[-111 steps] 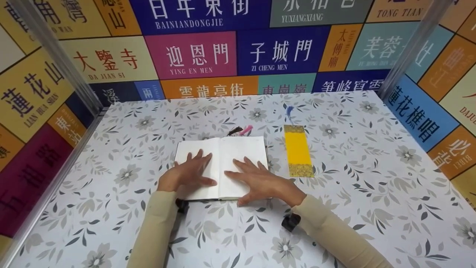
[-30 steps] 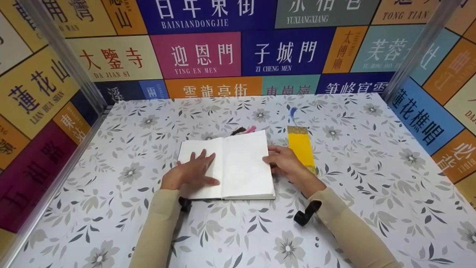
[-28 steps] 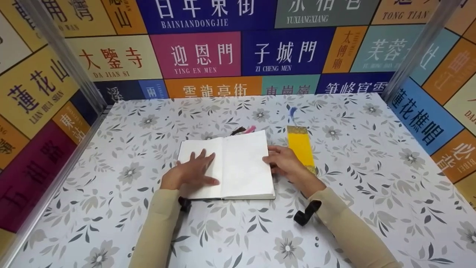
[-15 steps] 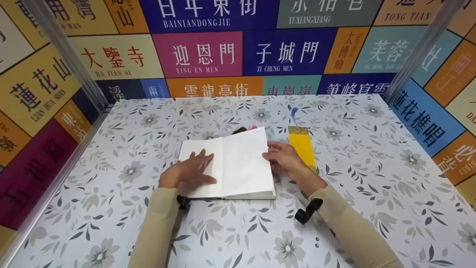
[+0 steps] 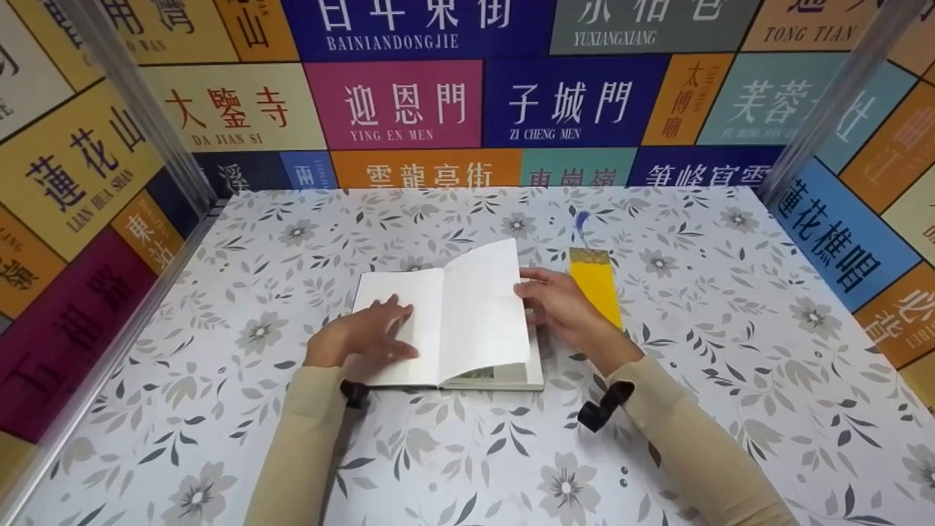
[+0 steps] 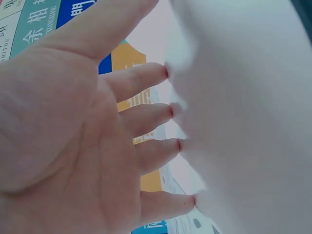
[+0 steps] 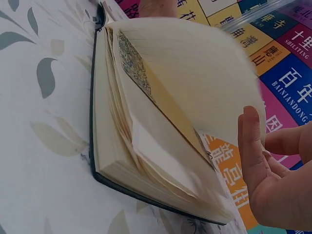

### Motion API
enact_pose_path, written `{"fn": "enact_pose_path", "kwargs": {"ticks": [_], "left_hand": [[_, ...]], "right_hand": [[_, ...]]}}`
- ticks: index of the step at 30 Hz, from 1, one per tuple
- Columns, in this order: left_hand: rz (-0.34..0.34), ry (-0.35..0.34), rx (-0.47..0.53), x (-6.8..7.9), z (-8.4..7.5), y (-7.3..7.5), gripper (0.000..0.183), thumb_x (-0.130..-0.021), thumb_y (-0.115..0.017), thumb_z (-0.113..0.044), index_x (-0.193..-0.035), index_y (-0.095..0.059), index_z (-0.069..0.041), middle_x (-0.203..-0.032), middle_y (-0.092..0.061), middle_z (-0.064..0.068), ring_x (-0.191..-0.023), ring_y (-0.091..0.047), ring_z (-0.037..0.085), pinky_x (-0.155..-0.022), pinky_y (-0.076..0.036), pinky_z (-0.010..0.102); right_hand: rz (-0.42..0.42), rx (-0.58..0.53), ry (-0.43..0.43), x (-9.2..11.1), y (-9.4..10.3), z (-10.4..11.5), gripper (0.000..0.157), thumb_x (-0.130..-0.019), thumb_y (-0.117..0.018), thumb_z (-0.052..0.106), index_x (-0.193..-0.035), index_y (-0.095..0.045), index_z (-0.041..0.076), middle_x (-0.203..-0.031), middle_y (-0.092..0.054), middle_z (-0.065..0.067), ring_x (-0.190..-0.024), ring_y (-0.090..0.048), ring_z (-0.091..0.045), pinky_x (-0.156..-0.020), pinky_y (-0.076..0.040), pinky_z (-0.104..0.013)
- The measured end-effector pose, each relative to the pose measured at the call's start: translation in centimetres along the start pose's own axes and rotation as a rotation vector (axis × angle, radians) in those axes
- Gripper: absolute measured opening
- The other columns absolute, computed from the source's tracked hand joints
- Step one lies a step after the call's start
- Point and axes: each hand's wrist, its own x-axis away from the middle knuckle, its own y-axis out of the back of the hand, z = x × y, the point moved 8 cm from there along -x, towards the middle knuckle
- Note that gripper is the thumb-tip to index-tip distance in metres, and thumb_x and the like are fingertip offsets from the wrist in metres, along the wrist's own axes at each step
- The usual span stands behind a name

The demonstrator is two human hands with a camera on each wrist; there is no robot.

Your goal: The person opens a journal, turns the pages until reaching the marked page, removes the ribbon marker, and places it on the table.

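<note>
A book with blank white pages lies spread on the table, its left page (image 5: 391,288) flat under my left hand (image 5: 365,332). In the left wrist view the fingertips press against the paper, fingers spread. At the outer edge, my right hand (image 5: 566,301) pinches a raised right-hand page (image 5: 482,307) between thumb and fingers; the page curves up from the spine. Beneath it, in the right wrist view, a yellowish bookmark (image 7: 170,114) with patterned ends lies inside the book. The book's dark cover (image 7: 141,197) shows below the page block.
A yellow bookmark (image 5: 595,285) with glittery gold ends and a blue tassel (image 5: 581,221) lies to the right of the book, partly behind my right hand. The floral tabletop (image 5: 292,263) runs back to a wall of colourful sign panels (image 5: 394,102).
My right hand has moved from lying on the right page to its outer edge and lifted that page. The inner bookmark shows below; the pink and dark tassels behind the book are now hidden.
</note>
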Motion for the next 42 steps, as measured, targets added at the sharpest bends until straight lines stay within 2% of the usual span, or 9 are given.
{"fn": "enact_pose_path", "kwargs": {"ticks": [13,17,20,22,24,28,31,36,42], "left_hand": [[-0.123,-0.027,-0.031,1.5,0.5,0.0,0.075,-0.094,-0.068,-0.032,-0.154,-0.035,-0.002,-0.164,-0.014,0.030,-0.153,-0.012,0.047,-0.126,-0.011,0.059],[-0.172,-0.063,-0.030,2.2,0.5,-0.2,0.068,-0.096,-0.067,-0.028,-0.152,-0.040,-0.001,-0.162,-0.023,0.031,-0.152,-0.018,0.047,-0.125,-0.017,0.058],[-0.262,-0.126,-0.047,2.9,0.3,0.1,0.063,-0.098,-0.063,-0.024,-0.149,-0.041,0.004,-0.157,-0.033,0.033,-0.149,-0.027,0.048,-0.123,-0.023,0.059],[-0.340,-0.144,-0.035,3.3,0.4,0.5,0.061,-0.101,-0.059,-0.023,-0.150,-0.038,0.006,-0.154,-0.037,0.033,-0.147,-0.031,0.049,-0.122,-0.025,0.059],[-0.408,-0.131,0.042,3.9,0.8,1.2,0.061,-0.104,-0.053,-0.024,-0.153,-0.032,0.006,-0.156,-0.034,0.032,-0.147,-0.030,0.048,-0.123,-0.024,0.058],[-0.527,-0.079,0.238,5.1,2.0,2.6,0.062,-0.108,-0.043,-0.032,-0.158,-0.023,0.000,-0.162,-0.026,0.027,-0.151,-0.025,0.044,-0.124,-0.021,0.057],[-0.607,-0.063,0.303,6.2,2.5,3.6,0.065,-0.108,-0.040,-0.040,-0.159,-0.022,-0.005,-0.164,-0.025,0.023,-0.152,-0.024,0.041,-0.123,-0.024,0.057],[-0.710,-0.083,0.290,7.7,2.5,4.6,0.063,-0.107,-0.041,-0.042,-0.159,-0.025,-0.009,-0.163,-0.029,0.018,-0.153,-0.026,0.037,-0.123,-0.025,0.056],[-0.707,-0.124,0.221,7.4,1.7,4.4,0.059,-0.106,-0.046,-0.035,-0.156,-0.034,-0.005,-0.159,-0.037,0.020,-0.150,-0.031,0.038,-0.122,-0.028,0.056]], "right_hand": [[0.094,-0.014,0.056,0.3,-2.2,1.5,0.051,-0.098,-0.065,0.021,-0.145,-0.049,0.009,-0.119,-0.069,-0.007,-0.097,-0.071,-0.018,-0.072,-0.062,-0.026],[0.153,-0.031,0.121,0.1,-3.4,2.0,0.046,-0.102,-0.058,0.020,-0.145,-0.049,0.008,-0.121,-0.068,-0.007,-0.105,-0.070,-0.020,-0.080,-0.062,-0.031],[0.245,0.011,0.203,0.2,-4.7,2.3,0.044,-0.106,-0.049,0.021,-0.148,-0.047,0.008,-0.134,-0.065,-0.012,-0.122,-0.064,-0.028,-0.095,-0.059,-0.039],[0.311,0.081,0.269,0.5,-5.7,2.4,0.044,-0.107,-0.046,0.021,-0.149,-0.046,0.008,-0.142,-0.060,-0.015,-0.133,-0.056,-0.035,-0.106,-0.052,-0.045],[0.359,0.202,0.339,0.9,-6.6,2.4,0.045,-0.107,-0.046,0.021,-0.149,-0.046,0.007,-0.146,-0.056,-0.017,-0.141,-0.048,-0.037,-0.115,-0.043,-0.049],[0.388,0.543,0.479,1.9,-8.6,2.0,0.043,-0.104,-0.051,0.016,-0.146,-0.051,0.005,-0.151,-0.052,-0.016,-0.146,-0.040,-0.035,-0.121,-0.033,-0.051],[0.376,0.815,0.544,2.7,-9.8,1.4,0.043,-0.103,-0.052,0.016,-0.145,-0.053,0.006,-0.154,-0.047,-0.018,-0.148,-0.036,-0.040,-0.122,-0.028,-0.056],[0.366,1.092,0.478,2.9,-11.1,0.1,0.048,-0.102,-0.051,0.024,-0.150,-0.048,0.015,-0.162,-0.034,-0.018,-0.153,-0.016,-0.046,-0.122,-0.013,-0.067],[0.381,1.229,0.423,2.8,-12.0,-0.9,0.051,-0.104,-0.047,0.027,-0.154,-0.041,0.024,-0.165,-0.027,-0.016,-0.154,-0.013,-0.047,-0.122,-0.009,-0.069]]}}
